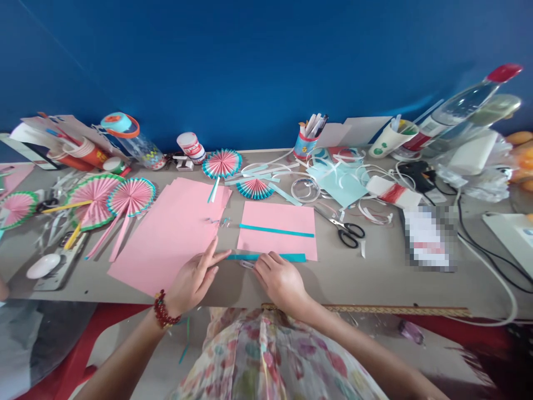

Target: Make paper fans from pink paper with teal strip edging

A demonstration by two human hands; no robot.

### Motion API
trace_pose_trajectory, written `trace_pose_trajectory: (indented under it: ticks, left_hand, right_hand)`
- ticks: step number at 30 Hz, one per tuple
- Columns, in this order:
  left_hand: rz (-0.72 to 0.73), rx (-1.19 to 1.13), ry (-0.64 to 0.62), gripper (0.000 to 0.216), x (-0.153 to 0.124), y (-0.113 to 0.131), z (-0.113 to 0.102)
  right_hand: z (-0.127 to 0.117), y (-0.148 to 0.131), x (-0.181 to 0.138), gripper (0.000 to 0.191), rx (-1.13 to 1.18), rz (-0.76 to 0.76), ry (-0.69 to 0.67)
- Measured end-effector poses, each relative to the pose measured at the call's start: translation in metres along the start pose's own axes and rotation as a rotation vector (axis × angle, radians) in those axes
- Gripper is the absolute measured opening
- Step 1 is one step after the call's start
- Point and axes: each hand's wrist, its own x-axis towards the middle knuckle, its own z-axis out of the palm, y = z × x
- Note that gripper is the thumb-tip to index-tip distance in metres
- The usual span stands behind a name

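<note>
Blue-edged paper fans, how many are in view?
3: a blue-edged fan at left, overlapping a green-edged fan; a second fan near the far corner of the large pink sheet; a half-round fan to the second's right. More may be hidden.

A: Please, how many paper fans (131, 197) do you count?
B: I count five. Of scissors (342, 226) there is one pair.
A: And the turquoise strips (277, 230) in front?
B: Two. The person's hands are also two: one left hand (192, 283), one right hand (280, 278).
A: How many pink sheets?
B: One small pink sheet (277, 214); the large pink sheets (162, 233) are stacked, so I cannot tell their number.
A: Large plastic bottles (464, 103)?
B: Two, and one pen holder (306, 147). The loose pale strips (286, 194) are too tangled for exact counting.
</note>
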Motion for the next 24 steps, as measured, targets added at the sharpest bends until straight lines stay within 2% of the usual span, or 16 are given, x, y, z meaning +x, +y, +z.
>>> trace_pose_trajectory:
  ticks: [13, 20, 24]
  left_hand:
    - [0.019, 0.022, 0.021, 0.065, 0.003, -0.001, -0.001]
    - [0.166, 0.076, -0.004, 0.061, 0.016, -0.004, -0.012]
    - [0.242, 0.120, -0.107, 0.060, 0.034, -0.012, -0.019]
  right_hand:
    - [-0.002, 0.000, 0.001, 0.014, 0.009, -0.006, 0.017]
    - [0.000, 0.000, 0.002, 0.012, -0.012, -0.009, 0.021]
    - [-0.001, -0.001, 0.002, 0.011, -0.010, 0.015, 0.036]
